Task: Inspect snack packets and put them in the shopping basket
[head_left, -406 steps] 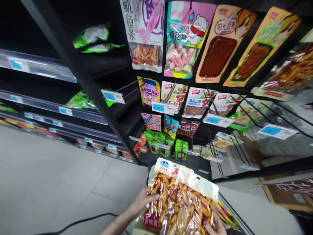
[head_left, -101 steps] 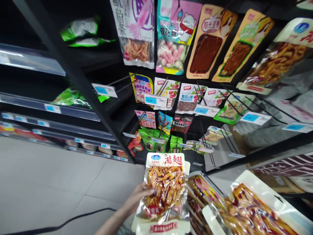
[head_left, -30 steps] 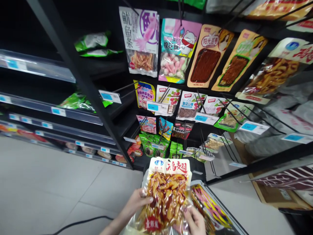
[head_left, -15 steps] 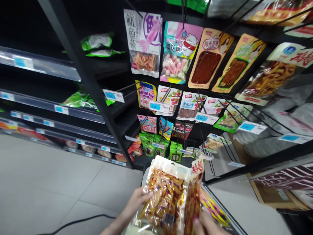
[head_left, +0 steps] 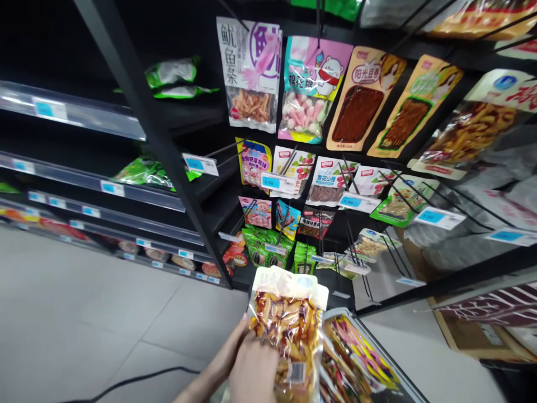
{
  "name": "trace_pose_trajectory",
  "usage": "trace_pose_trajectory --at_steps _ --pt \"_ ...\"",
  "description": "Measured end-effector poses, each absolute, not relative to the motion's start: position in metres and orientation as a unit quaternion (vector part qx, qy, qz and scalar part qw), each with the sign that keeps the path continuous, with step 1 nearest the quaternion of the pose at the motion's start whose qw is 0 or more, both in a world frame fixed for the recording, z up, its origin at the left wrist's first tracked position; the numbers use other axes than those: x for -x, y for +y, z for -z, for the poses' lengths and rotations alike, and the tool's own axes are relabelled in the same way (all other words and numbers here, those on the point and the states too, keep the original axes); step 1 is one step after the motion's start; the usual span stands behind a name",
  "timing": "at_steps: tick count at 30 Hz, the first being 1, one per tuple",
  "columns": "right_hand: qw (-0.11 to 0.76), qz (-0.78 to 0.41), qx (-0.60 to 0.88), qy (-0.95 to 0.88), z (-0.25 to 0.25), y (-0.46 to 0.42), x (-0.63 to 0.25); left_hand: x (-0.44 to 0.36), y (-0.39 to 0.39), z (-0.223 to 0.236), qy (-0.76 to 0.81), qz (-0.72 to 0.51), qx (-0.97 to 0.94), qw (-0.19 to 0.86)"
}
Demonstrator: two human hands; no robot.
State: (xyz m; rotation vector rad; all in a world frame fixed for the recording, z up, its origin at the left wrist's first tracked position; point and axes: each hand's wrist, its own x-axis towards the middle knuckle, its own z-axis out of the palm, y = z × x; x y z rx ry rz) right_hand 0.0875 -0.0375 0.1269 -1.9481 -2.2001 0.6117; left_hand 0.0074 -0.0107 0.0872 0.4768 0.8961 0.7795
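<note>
Several clear-fronted bags of glossy brown snack pieces [head_left: 289,313] with cream tops lie stacked together, low in the middle of the view. At the stack's left edge my left hand [head_left: 238,341] is closed on the bags, its fingers partly hidden. My right hand [head_left: 255,366] crosses in front of it, curled over the lower left part of the top bag, with its fingertips out of sight. A small pale label [head_left: 296,372] shows on the top bag. Just right of the stack stands an open container [head_left: 356,316] holding colourful long packets.
A rack of hooks ahead carries snack bags, including a squid-strip bag [head_left: 249,73], a marshmallow bag [head_left: 312,92] and a similar brown snack bag [head_left: 470,131]. A black post [head_left: 155,134] divides it from shelves at left. A black cable [head_left: 142,378] lies on the floor.
My right hand has moved left across the bags. The bag it held upright at the right now lies flat on the stack, and more of the container shows.
</note>
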Motion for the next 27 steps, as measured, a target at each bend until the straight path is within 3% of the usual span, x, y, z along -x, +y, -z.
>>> trace_pose_trajectory --at_steps 2,4,9,15,17,20,27 --pt "-0.029 -0.177 0.662 -0.728 -0.132 -0.033 -0.078 -0.005 -0.01 -0.079 0.461 -0.378 -0.203 0.777" --pt "-0.067 -0.165 0.651 -0.738 -0.138 -0.034 -0.076 -0.003 -0.01 -0.07 0.508 -0.385 -0.194 0.746" --pt "0.079 -0.248 0.605 -0.753 -0.139 -0.046 -0.118 -0.006 -0.01 -0.065 0.479 -0.368 -0.252 0.756" --pt "0.287 -0.172 0.77 -0.544 -0.102 -0.045 -0.207 -0.008 -0.01 -0.072 0.485 -0.355 -0.296 0.743" --pt "0.332 -0.232 0.76 -0.508 -0.088 -0.044 -0.224 -0.008 -0.01 -0.071 0.486 -0.353 -0.302 0.74" --pt "0.362 -0.336 0.731 -0.47 -0.076 -0.044 -0.234 -0.009 -0.01 -0.065 0.491 -0.346 -0.301 0.741" --pt "0.323 -0.4 0.725 -0.459 -0.068 -0.054 -0.232 -0.009 -0.009 -0.042 0.506 -0.363 -0.271 0.734"
